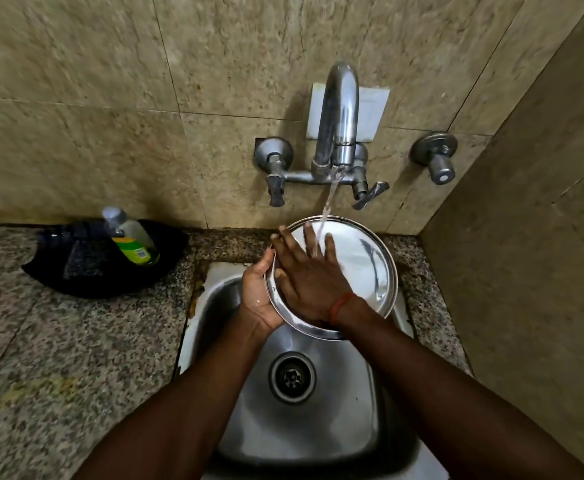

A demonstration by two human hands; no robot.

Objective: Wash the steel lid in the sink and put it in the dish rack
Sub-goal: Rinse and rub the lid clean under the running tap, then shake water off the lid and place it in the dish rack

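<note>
Above the sink [214,306], left hand [259,296] grips steel lid [359,268] at nine o'clock; right hand [309,271] lies flat, fingers spread, under tap water [332,192].

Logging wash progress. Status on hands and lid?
Left hand grips steel lid by its rim. Right hand flat on its face, under running tap. Over sink. Nothing in the way.

Beige marbled wall tiles [110,81], speckled granite counter [58,358], corner side wall [543,237]
</note>
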